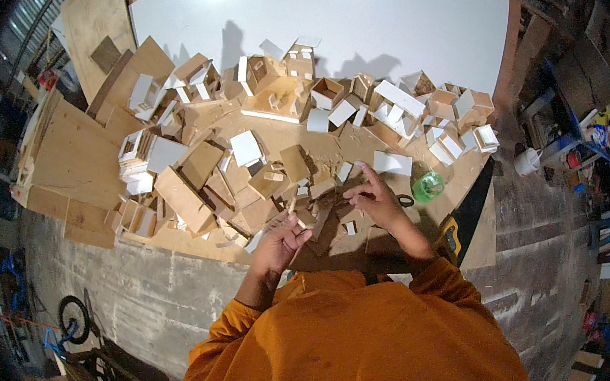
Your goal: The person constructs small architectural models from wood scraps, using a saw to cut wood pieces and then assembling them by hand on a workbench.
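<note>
My left hand point(282, 241) is closed in a pinch on a small light-wood strip point(292, 205) that sticks up past the fingertips. My right hand point(379, 202) hovers over the table to the right, its fingers apart and nothing seen between them. Just beyond it lies a small white rectangular board point(393, 162). A green container point(428, 187) with something white in it stands to its right, beside the dark loop of a scissors-like handle point(405, 201). Past my left hand are small open wooden boxes point(268, 181) and scraps.
Small model houses point(300, 60) of wood and white board crowd the far side of the wooden worktable point(204, 130). A large white panel point(317, 13) rises behind them. A handsaw point(453, 237) lies at the near right edge. A small bicycle point(72, 323) stands on the floor at left.
</note>
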A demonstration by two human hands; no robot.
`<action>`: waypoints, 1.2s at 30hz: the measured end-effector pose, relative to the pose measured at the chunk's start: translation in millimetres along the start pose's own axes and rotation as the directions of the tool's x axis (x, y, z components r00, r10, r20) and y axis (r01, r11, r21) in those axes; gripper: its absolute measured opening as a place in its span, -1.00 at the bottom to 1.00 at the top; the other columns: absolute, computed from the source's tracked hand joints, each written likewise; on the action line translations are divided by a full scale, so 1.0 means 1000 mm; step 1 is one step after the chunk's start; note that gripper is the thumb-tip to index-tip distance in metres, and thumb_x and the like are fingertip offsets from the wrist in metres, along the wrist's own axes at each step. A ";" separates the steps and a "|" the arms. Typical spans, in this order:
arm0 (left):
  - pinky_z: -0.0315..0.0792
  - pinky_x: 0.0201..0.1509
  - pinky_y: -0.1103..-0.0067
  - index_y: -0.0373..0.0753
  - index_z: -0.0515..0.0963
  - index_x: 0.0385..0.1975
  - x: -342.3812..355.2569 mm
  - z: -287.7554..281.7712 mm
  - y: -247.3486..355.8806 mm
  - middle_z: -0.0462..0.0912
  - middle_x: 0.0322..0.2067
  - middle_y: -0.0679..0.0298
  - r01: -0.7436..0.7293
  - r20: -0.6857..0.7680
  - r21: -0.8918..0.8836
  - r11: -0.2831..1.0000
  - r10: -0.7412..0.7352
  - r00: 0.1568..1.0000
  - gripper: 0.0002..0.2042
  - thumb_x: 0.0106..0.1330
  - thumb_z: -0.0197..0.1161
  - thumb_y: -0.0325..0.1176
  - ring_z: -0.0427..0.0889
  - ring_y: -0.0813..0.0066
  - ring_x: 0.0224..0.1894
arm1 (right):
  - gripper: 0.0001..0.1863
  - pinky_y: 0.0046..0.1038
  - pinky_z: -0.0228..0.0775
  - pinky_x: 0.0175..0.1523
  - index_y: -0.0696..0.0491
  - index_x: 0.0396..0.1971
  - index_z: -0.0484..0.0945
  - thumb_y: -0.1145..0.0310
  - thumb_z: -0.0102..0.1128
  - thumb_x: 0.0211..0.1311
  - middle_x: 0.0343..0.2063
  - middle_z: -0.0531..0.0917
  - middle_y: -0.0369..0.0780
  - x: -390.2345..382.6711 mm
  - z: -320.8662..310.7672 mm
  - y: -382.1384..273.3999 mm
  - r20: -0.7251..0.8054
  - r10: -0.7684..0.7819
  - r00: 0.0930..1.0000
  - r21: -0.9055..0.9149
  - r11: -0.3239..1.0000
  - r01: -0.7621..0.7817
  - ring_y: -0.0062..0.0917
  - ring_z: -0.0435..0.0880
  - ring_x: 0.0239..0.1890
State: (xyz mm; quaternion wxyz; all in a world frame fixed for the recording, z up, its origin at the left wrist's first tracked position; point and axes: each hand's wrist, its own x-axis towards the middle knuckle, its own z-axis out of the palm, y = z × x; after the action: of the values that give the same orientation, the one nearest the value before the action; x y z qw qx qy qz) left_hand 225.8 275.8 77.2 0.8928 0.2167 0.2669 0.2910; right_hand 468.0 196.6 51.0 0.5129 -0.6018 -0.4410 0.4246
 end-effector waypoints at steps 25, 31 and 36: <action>0.49 -0.08 0.51 -0.25 0.39 0.07 -0.034 -0.061 0.006 0.59 -0.15 0.23 -0.080 -0.013 -0.014 0.997 0.080 0.997 -0.58 0.33 0.06 -0.11 0.59 0.39 -0.17 | -0.24 -0.12 0.36 -0.04 0.01 0.29 0.13 0.47 0.16 0.00 -0.22 0.57 0.06 0.027 0.027 -0.022 0.161 -0.250 0.955 -0.763 0.582 0.281 -0.04 0.53 -0.18; 0.49 -0.05 0.49 -0.28 0.38 0.09 -0.051 -0.066 0.005 0.59 -0.19 0.19 -0.073 -0.022 -0.072 0.995 0.071 0.997 -0.55 0.33 0.04 -0.10 0.59 0.35 -0.17 | -0.27 -0.15 0.34 0.01 -0.03 0.27 0.19 0.50 0.17 0.00 -0.23 0.59 0.04 0.052 0.029 0.003 0.178 -0.311 0.934 -0.870 0.393 0.297 -0.08 0.54 -0.15; 0.50 -0.05 0.49 -0.28 0.37 0.10 -0.067 -0.070 -0.001 0.57 -0.18 0.19 -0.098 -0.045 -0.137 0.986 0.093 0.995 -0.55 0.29 0.10 -0.15 0.58 0.34 -0.14 | -0.21 -0.22 0.44 -0.15 -0.01 0.27 0.17 0.49 0.24 -0.06 -0.32 0.59 0.01 0.050 0.017 -0.008 0.080 -0.280 0.957 -0.777 0.584 0.236 -0.15 0.59 -0.26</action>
State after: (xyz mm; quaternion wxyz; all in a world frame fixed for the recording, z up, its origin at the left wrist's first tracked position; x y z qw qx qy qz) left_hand 137.6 248.5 47.1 0.8854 0.1608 0.2524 0.3556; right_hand 462.9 249.5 54.5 0.2687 -0.7041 -0.6500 0.0974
